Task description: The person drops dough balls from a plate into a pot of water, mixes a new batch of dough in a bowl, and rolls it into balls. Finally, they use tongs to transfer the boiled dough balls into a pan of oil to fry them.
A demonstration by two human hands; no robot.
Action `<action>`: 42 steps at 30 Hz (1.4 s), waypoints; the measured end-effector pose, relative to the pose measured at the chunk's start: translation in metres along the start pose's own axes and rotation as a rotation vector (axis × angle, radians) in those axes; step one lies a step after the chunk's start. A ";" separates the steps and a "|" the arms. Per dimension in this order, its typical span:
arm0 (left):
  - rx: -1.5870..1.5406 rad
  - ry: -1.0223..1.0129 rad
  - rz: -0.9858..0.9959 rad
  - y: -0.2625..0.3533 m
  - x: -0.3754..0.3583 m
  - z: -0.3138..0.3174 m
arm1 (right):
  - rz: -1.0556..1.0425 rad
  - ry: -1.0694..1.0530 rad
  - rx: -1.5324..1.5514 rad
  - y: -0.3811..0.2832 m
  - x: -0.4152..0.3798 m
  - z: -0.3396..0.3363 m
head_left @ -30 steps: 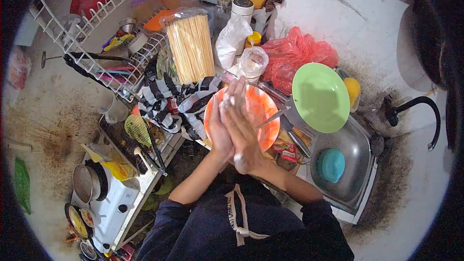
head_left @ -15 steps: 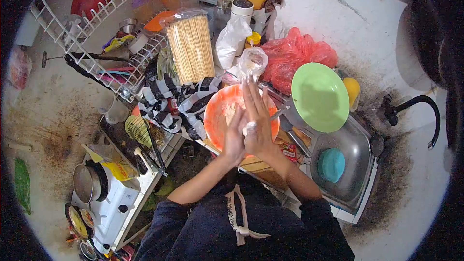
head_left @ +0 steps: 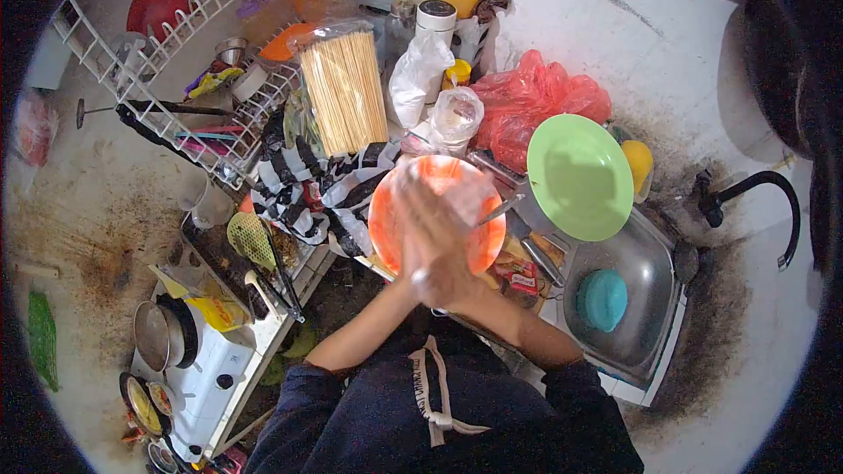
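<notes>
My left hand (head_left: 406, 253) and my right hand (head_left: 444, 241) are pressed palm to palm over an orange bowl (head_left: 383, 211), the right one on top and blurred by motion. A small pale lump (head_left: 421, 277) shows between the heels of the two hands. The bowl has pale powder or batter smeared inside. A metal utensil handle (head_left: 500, 209) sticks out of its right rim. Most of the bowl's middle is hidden by my hands.
A green plate (head_left: 575, 177) leans over the sink (head_left: 654, 250), which holds a teal lid (head_left: 602, 300). Behind the bowl are a bag of wooden skewers (head_left: 344, 88), a red plastic bag (head_left: 536, 96) and bottles. A white dish rack (head_left: 176, 123) and a small stove (head_left: 206, 369) are at left.
My right hand slid forward over the left, then back toward me; the palms keep rubbing together over the bowl. The pale lump moved with them.
</notes>
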State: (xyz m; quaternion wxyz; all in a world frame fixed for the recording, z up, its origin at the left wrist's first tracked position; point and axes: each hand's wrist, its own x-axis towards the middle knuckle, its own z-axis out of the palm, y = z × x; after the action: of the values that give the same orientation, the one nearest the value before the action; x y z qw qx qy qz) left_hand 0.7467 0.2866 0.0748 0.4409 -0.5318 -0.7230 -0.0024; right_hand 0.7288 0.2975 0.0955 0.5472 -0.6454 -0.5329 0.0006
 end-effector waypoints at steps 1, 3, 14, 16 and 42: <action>0.532 0.264 0.052 -0.012 0.010 0.003 | -0.444 -0.504 0.173 -0.012 0.013 -0.047; 1.601 0.784 0.151 -0.044 0.033 0.011 | -0.468 -0.502 0.037 0.008 0.016 -0.047; 2.422 1.312 0.335 -0.055 0.031 0.027 | -0.625 -0.562 -0.139 0.011 0.006 -0.052; 2.396 1.322 0.389 -0.058 0.034 0.020 | -0.471 -0.437 -0.234 0.013 0.029 -0.056; 2.350 0.893 0.563 -0.045 0.072 0.009 | -0.267 -0.323 -0.071 0.004 0.031 -0.084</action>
State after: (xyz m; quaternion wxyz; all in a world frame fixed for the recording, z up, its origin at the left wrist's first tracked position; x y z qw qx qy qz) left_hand 0.7031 0.3263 0.1362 0.8299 0.0871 0.0546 0.5483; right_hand 0.7944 0.2603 0.1446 0.4265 -0.5795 -0.6944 0.0126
